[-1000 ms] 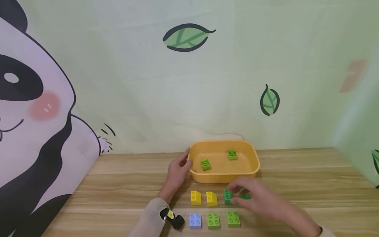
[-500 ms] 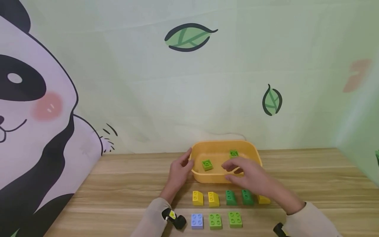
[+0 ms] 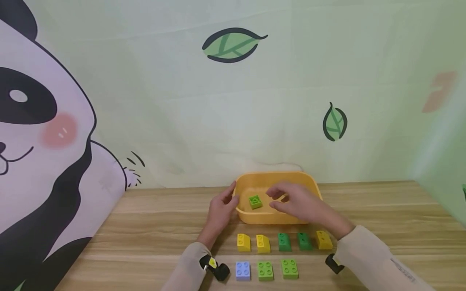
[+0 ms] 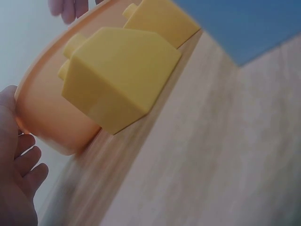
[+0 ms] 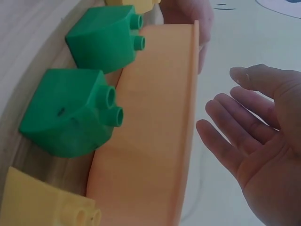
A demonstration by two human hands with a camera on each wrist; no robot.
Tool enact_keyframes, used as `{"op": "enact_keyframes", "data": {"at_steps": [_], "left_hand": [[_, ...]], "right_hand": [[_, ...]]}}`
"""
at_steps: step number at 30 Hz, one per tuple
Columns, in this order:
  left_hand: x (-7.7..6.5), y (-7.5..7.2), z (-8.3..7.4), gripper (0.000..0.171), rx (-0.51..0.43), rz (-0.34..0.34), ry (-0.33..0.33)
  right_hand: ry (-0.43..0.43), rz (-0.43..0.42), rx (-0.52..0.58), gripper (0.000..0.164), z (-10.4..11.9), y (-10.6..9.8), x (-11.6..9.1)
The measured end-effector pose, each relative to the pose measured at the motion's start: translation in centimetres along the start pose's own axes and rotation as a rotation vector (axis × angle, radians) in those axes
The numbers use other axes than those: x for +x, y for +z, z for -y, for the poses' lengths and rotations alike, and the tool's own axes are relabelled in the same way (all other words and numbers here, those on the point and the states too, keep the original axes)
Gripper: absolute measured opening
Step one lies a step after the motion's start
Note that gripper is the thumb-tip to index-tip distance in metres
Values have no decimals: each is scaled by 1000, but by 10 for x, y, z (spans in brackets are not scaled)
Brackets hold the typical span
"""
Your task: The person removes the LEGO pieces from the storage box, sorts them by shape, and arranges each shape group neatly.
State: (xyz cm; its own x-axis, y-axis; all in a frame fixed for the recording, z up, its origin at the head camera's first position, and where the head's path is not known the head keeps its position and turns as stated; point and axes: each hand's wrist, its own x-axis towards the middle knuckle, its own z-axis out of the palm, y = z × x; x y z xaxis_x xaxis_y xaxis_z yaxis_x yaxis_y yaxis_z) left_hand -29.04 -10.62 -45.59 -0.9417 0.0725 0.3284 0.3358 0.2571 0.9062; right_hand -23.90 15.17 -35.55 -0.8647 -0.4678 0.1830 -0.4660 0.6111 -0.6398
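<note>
My left hand (image 3: 220, 206) grips the left end of a yellow plastic tub (image 3: 251, 219), its thumb at the rim. Over the tub, my right hand (image 3: 296, 202) hovers with loosely bent fingers, and nothing shows between them in the right wrist view. A lime green toy brick (image 3: 255, 201) lies upside down inside. The tub's back right part is hidden behind the right hand. In front stand sloped toy bricks: two yellow ones (image 3: 243, 242) at left, two dark green ones (image 5: 70, 113) in the middle, and another yellow sloped brick (image 3: 323, 240) at right.
Nearer the person, a light blue brick (image 3: 242, 270) and two lime green bricks (image 3: 265, 271) stand in a row on the wooden table (image 3: 156, 226). Behind the tub rises a pale green cloth backdrop (image 3: 174, 121) with a panda and leaves printed on it.
My right hand has moved from above the dark green sloped bricks up and over the tub, covering the second lime green brick there. My left hand stays on the tub.
</note>
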Motion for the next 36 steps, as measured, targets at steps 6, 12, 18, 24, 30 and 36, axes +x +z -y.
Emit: {"op": "enact_keyframes", "data": {"at_steps": [6,12,18,24,30,36], "left_hand": [[0,0,0,48,-13,8,8],[-1,0,0,48,-18,12,11],[-1,0,-1,48,-1,6,-12],[-1,1,0,48,-4,0,-11],[1,1,3,48,-11,0,-2],[0,2,3,48,-9,-5,-6]], "right_hand": [[43,34,-49,27,-2,4,17],[60,70,-79,31,-6,10,32],[70,114,-99,32,-10,18,47],[60,154,-107,31,-15,26,60],[46,178,-147,31,-19,32,69],[76,197,-149,34,-18,38,74]]}}
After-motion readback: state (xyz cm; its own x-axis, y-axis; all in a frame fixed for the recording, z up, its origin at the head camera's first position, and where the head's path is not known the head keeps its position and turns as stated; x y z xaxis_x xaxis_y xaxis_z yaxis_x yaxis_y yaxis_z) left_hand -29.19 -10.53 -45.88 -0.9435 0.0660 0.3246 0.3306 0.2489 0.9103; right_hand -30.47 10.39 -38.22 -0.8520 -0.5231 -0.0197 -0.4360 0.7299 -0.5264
